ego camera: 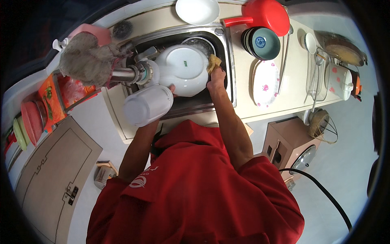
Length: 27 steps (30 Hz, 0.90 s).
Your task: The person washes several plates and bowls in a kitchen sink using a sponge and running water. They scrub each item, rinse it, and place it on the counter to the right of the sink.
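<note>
A white oval plate (184,71), underside up, is held over the dark sink basin (195,103). My left hand (173,89) grips its near left edge, mostly hidden behind the white cylinder of a faucet-mounted water filter (149,105). In my right hand (217,77) is a yellow scrubbing sponge or cloth (214,62), pressed to the plate's right edge. The faucet (147,54) is partly covered by the filter. Behind the plate, a round vessel (202,45) sits in the basin.
On the counter right of the sink are stacked bowls (261,42), a floral oval plate (265,84), a red pan (268,16) and a wire basket (318,74). A white bowl (198,10) stands behind the sink. A greyish cloth (88,59) hangs near the faucet at left.
</note>
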Each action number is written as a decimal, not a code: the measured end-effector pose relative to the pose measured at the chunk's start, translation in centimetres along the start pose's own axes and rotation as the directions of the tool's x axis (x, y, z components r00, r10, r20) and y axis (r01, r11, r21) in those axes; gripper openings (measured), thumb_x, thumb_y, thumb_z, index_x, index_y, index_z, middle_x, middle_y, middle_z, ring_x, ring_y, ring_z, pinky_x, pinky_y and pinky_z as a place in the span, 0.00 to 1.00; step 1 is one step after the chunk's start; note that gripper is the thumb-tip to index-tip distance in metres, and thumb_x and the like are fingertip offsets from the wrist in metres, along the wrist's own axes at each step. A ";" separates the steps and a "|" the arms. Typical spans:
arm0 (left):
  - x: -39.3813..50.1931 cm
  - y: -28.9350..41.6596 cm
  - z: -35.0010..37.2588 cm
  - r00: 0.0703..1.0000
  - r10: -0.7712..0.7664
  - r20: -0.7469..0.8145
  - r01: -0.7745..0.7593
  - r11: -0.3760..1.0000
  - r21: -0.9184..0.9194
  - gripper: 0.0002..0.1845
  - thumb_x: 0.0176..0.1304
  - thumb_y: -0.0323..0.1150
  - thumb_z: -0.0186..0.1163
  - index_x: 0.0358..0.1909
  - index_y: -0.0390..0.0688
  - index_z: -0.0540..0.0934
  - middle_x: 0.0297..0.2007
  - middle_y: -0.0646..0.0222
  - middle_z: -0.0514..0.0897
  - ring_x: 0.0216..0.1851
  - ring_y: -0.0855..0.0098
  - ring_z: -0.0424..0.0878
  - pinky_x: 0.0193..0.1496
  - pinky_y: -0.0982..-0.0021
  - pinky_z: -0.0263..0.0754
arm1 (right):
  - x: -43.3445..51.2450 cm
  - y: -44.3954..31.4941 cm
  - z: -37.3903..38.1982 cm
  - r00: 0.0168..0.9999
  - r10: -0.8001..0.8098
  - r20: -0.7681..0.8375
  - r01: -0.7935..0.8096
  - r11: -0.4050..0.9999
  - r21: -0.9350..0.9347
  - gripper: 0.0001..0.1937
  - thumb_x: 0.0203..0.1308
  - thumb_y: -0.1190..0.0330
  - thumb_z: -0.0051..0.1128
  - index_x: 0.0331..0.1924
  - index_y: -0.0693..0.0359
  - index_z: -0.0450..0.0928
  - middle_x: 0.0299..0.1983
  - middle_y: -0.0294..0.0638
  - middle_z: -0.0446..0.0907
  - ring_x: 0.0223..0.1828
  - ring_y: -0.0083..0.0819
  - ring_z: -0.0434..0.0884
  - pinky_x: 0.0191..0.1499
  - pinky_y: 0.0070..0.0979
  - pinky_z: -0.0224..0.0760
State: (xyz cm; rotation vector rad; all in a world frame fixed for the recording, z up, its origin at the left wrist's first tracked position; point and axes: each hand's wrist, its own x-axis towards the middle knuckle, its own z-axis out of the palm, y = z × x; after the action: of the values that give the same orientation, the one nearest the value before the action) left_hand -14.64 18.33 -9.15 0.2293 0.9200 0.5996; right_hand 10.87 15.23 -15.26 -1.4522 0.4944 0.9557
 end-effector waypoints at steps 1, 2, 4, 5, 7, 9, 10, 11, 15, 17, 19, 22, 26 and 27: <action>0.5 -0.3 0.4 0.999 0.028 -0.019 -0.029 0.998 -0.052 0.37 0.65 0.22 0.68 0.74 0.48 0.66 0.66 0.67 0.76 0.69 0.63 0.72 0.72 0.54 0.71 | 0.2 0.4 0.1 0.999 -0.034 -0.030 0.033 0.999 -0.025 0.17 0.76 0.62 0.51 0.57 0.66 0.80 0.51 0.44 0.85 0.50 0.38 0.85 0.55 0.42 0.80; 1.1 -0.4 0.8 0.998 0.053 -0.038 -0.057 0.994 -0.097 0.37 0.65 0.21 0.68 0.74 0.48 0.66 0.67 0.68 0.76 0.70 0.63 0.72 0.72 0.54 0.71 | 0.3 1.0 0.5 0.992 -0.090 -0.092 0.087 0.995 -0.041 0.17 0.78 0.62 0.52 0.56 0.67 0.80 0.51 0.43 0.85 0.48 0.36 0.85 0.53 0.36 0.80; 1.6 -0.5 1.2 0.994 0.096 -0.061 -0.104 0.984 -0.147 0.39 0.64 0.19 0.69 0.74 0.49 0.66 0.67 0.68 0.75 0.71 0.63 0.71 0.72 0.54 0.71 | 0.0 1.2 1.0 0.989 -0.147 -0.025 0.145 0.988 -0.055 0.16 0.78 0.62 0.53 0.56 0.67 0.79 0.50 0.42 0.85 0.47 0.34 0.84 0.51 0.33 0.79; 1.6 -0.5 1.3 0.991 0.115 -0.066 -0.124 0.980 -0.154 0.39 0.63 0.19 0.69 0.75 0.49 0.65 0.67 0.68 0.75 0.71 0.63 0.71 0.72 0.54 0.71 | -0.3 1.2 1.1 0.985 -0.175 0.009 0.175 0.983 -0.060 0.16 0.79 0.62 0.53 0.56 0.67 0.79 0.50 0.42 0.85 0.46 0.33 0.84 0.50 0.32 0.79; 0.2 -0.3 2.7 0.988 0.145 -0.045 -0.148 0.986 -0.071 0.41 0.63 0.17 0.69 0.75 0.50 0.65 0.68 0.69 0.74 0.72 0.64 0.69 0.73 0.54 0.71 | 0.2 1.1 0.3 0.963 -0.242 0.115 0.265 0.919 -0.290 0.19 0.78 0.62 0.52 0.59 0.71 0.76 0.51 0.50 0.85 0.51 0.39 0.85 0.53 0.34 0.77; -1.4 1.4 4.6 0.978 0.156 -0.138 -0.161 0.987 -0.023 0.40 0.62 0.29 0.75 0.73 0.48 0.66 0.66 0.67 0.75 0.67 0.64 0.72 0.68 0.62 0.72 | 2.1 1.8 -1.3 0.907 -0.348 0.237 0.421 0.734 -0.533 0.19 0.77 0.61 0.54 0.57 0.71 0.78 0.48 0.55 0.87 0.49 0.44 0.87 0.52 0.35 0.78; -2.0 2.3 2.6 0.984 0.174 -0.044 -0.174 0.985 0.009 0.40 0.61 0.34 0.77 0.73 0.47 0.67 0.65 0.66 0.76 0.66 0.64 0.73 0.66 0.63 0.72 | 2.4 1.5 -1.4 0.866 -0.423 0.266 0.471 0.514 -0.717 0.17 0.70 0.62 0.60 0.51 0.68 0.82 0.42 0.61 0.87 0.46 0.53 0.88 0.49 0.39 0.80; -2.1 2.7 1.0 0.987 0.162 -0.019 -0.158 0.977 0.141 0.41 0.60 0.38 0.78 0.72 0.45 0.68 0.63 0.65 0.77 0.64 0.65 0.74 0.65 0.64 0.72 | 2.7 1.3 -1.1 0.829 -0.463 0.314 0.518 0.424 -0.743 0.15 0.68 0.63 0.61 0.48 0.68 0.82 0.39 0.58 0.87 0.42 0.51 0.88 0.47 0.39 0.79; -2.4 3.7 -1.9 0.991 0.128 -0.030 -0.080 0.771 0.632 0.39 0.57 0.51 0.79 0.62 0.39 0.74 0.52 0.63 0.81 0.54 0.67 0.78 0.56 0.64 0.74 | 1.6 -1.3 4.6 0.657 -0.572 0.491 0.699 0.219 -0.680 0.12 0.60 0.66 0.67 0.43 0.65 0.85 0.34 0.54 0.87 0.38 0.50 0.88 0.43 0.39 0.80; -1.9 4.7 -1.1 0.986 0.138 0.092 -0.166 0.788 0.593 0.36 0.58 0.54 0.77 0.57 0.39 0.76 0.46 0.64 0.83 0.47 0.67 0.81 0.51 0.63 0.76 | 0.3 -2.1 7.6 0.643 -0.569 0.512 0.759 0.390 -0.521 0.07 0.59 0.71 0.65 0.40 0.62 0.86 0.34 0.54 0.88 0.37 0.52 0.89 0.44 0.39 0.82; -1.5 4.7 -1.3 0.978 0.148 0.148 -0.207 0.776 0.596 0.35 0.59 0.55 0.76 0.54 0.38 0.78 0.43 0.65 0.83 0.43 0.68 0.82 0.48 0.63 0.77 | -2.1 -2.0 9.6 0.451 -0.627 0.635 0.890 0.265 -0.371 0.08 0.63 0.75 0.63 0.44 0.66 0.86 0.39 0.54 0.89 0.39 0.42 0.90 0.45 0.32 0.81; -1.3 4.3 -3.0 0.969 0.208 0.130 -0.245 0.793 0.557 0.35 0.59 0.57 0.75 0.55 0.38 0.78 0.41 0.66 0.83 0.41 0.68 0.82 0.45 0.63 0.78 | -8.5 0.1 10.0 0.158 -0.501 0.851 0.986 0.121 -0.112 0.09 0.42 0.77 0.67 0.31 0.61 0.87 0.42 0.49 0.87 0.48 0.49 0.83 0.57 0.46 0.70; -1.3 4.2 -5.3 0.959 0.271 0.082 -0.274 0.816 0.509 0.36 0.60 0.59 0.74 0.55 0.38 0.79 0.38 0.67 0.83 0.38 0.68 0.82 0.42 0.63 0.79 | -14.4 0.3 10.3 0.069 -0.463 0.884 0.995 -0.032 -0.094 0.14 0.34 0.70 0.70 0.33 0.54 0.87 0.44 0.39 0.83 0.53 0.41 0.75 0.59 0.44 0.59; -1.1 4.0 -5.6 0.959 0.270 0.081 -0.274 0.820 0.502 0.36 0.60 0.59 0.74 0.55 0.38 0.79 0.38 0.67 0.83 0.37 0.68 0.82 0.41 0.63 0.79 | -14.3 -0.4 10.7 0.109 -0.479 0.871 0.993 0.008 -0.120 0.14 0.36 0.70 0.69 0.34 0.54 0.87 0.44 0.38 0.83 0.53 0.40 0.75 0.59 0.44 0.59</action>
State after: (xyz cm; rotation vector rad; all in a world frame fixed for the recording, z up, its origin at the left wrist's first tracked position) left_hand -21.19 20.59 -9.99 0.8558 1.0375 0.6067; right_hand 0.38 22.09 -2.59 -1.5631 -1.4758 0.4725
